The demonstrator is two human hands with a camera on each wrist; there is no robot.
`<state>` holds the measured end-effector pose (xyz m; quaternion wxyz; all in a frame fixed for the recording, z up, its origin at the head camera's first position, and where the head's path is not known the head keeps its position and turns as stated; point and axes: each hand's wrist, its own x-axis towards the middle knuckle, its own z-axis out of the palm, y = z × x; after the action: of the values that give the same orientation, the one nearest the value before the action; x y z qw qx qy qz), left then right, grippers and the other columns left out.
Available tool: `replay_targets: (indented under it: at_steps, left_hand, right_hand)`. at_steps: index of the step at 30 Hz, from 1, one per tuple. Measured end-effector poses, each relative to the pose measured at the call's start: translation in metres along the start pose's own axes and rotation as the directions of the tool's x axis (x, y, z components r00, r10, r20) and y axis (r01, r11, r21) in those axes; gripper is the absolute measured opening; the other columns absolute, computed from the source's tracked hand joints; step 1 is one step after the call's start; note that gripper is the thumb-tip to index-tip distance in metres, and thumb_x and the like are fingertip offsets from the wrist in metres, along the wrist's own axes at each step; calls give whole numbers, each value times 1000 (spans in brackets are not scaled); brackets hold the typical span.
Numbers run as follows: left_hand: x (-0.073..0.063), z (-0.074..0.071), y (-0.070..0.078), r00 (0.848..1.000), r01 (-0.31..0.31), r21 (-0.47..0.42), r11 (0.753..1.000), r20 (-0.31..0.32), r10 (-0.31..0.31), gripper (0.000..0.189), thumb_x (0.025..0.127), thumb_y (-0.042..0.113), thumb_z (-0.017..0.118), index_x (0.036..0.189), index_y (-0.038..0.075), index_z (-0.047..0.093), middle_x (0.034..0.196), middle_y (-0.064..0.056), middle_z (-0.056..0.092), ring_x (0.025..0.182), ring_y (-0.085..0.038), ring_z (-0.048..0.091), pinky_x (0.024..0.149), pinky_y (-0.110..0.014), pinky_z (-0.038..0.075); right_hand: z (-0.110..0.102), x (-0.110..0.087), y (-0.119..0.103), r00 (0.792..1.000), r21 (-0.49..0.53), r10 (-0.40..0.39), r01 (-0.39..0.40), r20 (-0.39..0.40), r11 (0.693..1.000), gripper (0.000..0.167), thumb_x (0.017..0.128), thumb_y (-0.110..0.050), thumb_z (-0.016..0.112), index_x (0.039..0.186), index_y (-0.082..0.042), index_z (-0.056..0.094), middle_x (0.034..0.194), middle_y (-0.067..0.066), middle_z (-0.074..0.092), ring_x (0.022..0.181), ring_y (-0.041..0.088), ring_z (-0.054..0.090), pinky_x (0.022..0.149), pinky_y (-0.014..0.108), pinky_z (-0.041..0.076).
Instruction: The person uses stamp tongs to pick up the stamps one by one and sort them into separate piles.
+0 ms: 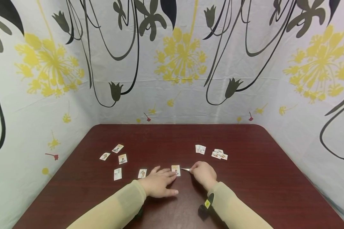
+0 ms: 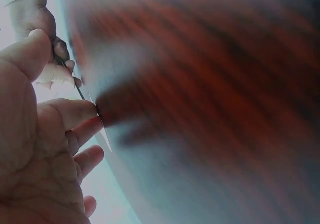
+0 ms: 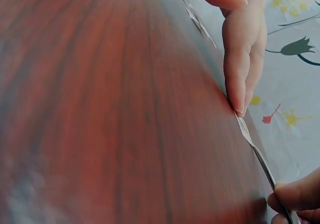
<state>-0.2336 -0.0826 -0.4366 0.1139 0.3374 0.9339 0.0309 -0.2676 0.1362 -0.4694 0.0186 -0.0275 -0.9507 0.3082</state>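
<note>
In the head view a small printed card (image 1: 175, 170) lies on the table in front of the person. The left hand (image 1: 159, 183) reaches over from the left with straight, spread fingers, its fingertips on the card's near left side. From the other side the right hand (image 1: 204, 175) pinches slim metal tweezers (image 1: 185, 169), whose points meet the card's right edge. Seen low from the right wrist, the tweezers (image 3: 263, 163) run from the pinching fingers (image 3: 300, 191) to the card (image 3: 243, 126) under the left fingertips.
A dark red wooden table (image 1: 246, 197) carries more cards. One card (image 1: 142, 173) lies beside the left hand, with several others such as this card (image 1: 122, 158) scattered at left. Two small clusters, a pair (image 1: 200, 149) and an overlapping group (image 1: 219, 155), lie at right. Patterned cloth (image 1: 172, 105) surrounds the table.
</note>
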Motion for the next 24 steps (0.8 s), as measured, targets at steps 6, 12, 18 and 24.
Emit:
replay_targets:
  at_steps: [6,12,18,24]
  left_hand:
    - [1,1,0,1000,10,10,1000,-3,-10,74,91,67,42,147,18,43,151,6,37,142,-17,26,114,-51,13]
    - [1,1,1,1000,16,10,1000,0,-16,74,91,68,42,146,18,44,151,6,37,142,-18,26,114,-51,13]
    - [2,2,0,1000,19,17,1000,-6,-19,75,91,69,41,146,19,44,151,6,37,142,-18,28,114,-51,14]
    - [2,3,0,1000,17,10,1000,-7,-17,75,90,69,41,146,19,43,152,6,37,142,-19,28,114,-51,13]
  right_hand:
    - [0,0,1,1000,-10,-6,6,1,1000,9,80,-25,68,72,-21,70,77,-7,66,74,16,60,62,38,45]
    - [-1,-3,0,1000,-15,-11,11,-2,1000,8,80,-24,68,72,-21,70,77,-8,66,73,15,61,61,37,45]
    - [-1,-6,-1,1000,-21,-13,13,-1,1000,8,80,-24,69,73,-21,70,77,-8,66,74,15,61,62,37,45]
    - [1,-7,1,1000,-20,-16,16,2,1000,8,80,-24,69,73,-22,70,77,-8,66,73,14,60,61,36,45]
